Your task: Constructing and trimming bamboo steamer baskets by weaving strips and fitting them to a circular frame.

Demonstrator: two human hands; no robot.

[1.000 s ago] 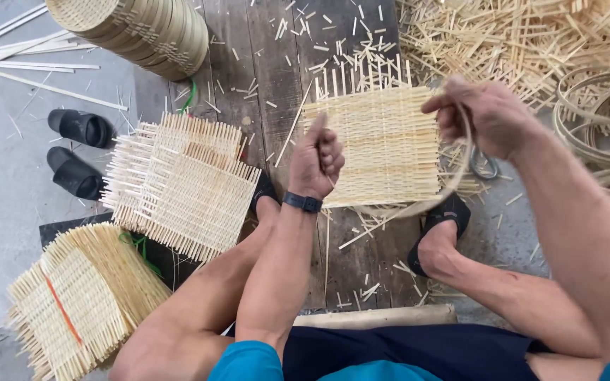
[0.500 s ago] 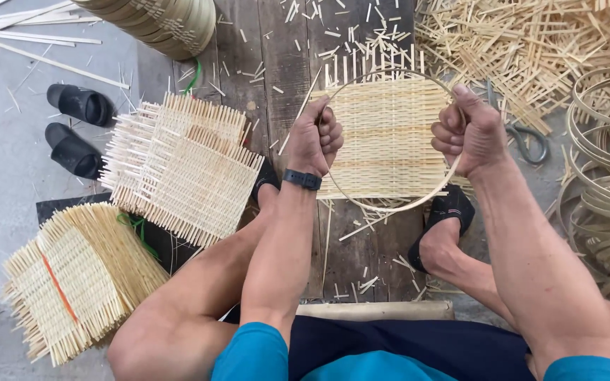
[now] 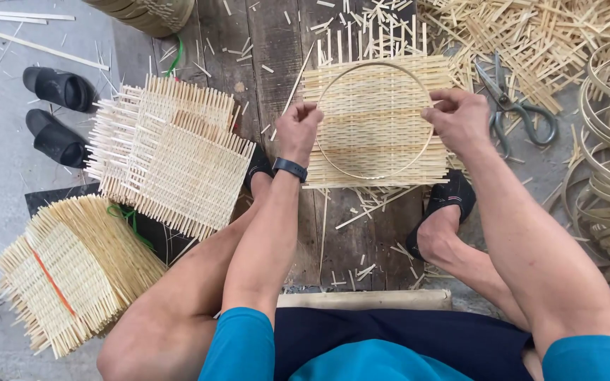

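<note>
Both hands pinch a thin round bamboo hoop (image 3: pixel 333 169) lying on a square pale woven bamboo mat (image 3: pixel 379 152): left hand (image 3: pixel 296 132) grasping its left edge, right hand (image 3: pixel 458 120) its right edge. Grey metal scissors (image 3: pixel 513 106) lie right of the mat.

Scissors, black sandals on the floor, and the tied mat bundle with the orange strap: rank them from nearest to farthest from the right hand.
From the right hand:
1. Scissors, just beside it to the right.
2. Black sandals, far left on the floor.
3. Tied mat bundle, lower left; close to the sandals' distance, slightly farther.
</note>
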